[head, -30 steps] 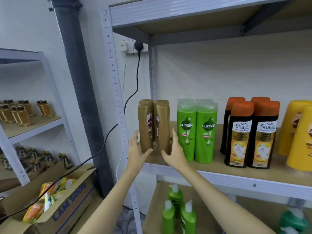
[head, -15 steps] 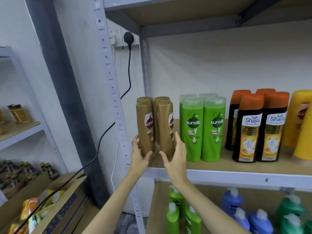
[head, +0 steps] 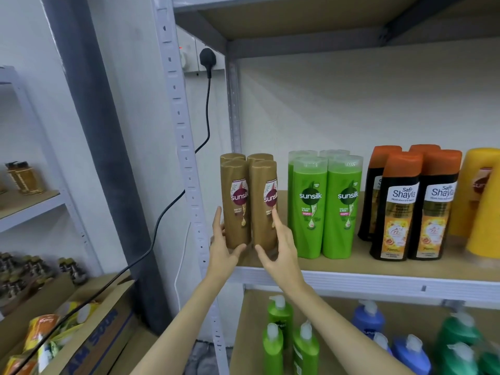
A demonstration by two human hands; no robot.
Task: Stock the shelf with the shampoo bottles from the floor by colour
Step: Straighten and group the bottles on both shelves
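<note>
Several brown shampoo bottles [head: 235, 201] stand in a tight cluster at the left end of the middle shelf [head: 378, 278]. My left hand [head: 223, 249] presses on the cluster's left side with straight fingers, its thumb at the front base. My right hand [head: 282, 247] touches the right brown bottle [head: 263, 204] with straight fingers and its thumb at the base. To the right stand green bottles [head: 311, 207], black bottles with orange caps [head: 397, 209] and yellow bottles [head: 484, 201], each colour grouped.
The lower shelf holds green pump bottles [head: 281, 339], blue ones [head: 378, 328] and dark green ones [head: 460, 345]. A perforated upright post [head: 184, 158] and a black cable [head: 162, 220] run left of my hands. A cardboard box [head: 89, 334] and a shelf with jars [head: 21, 177] stand at left.
Both hands closed in on the brown bottles from either side and stayed there. The bottle labels now face more to the front. The view shifted closer and to the right.
</note>
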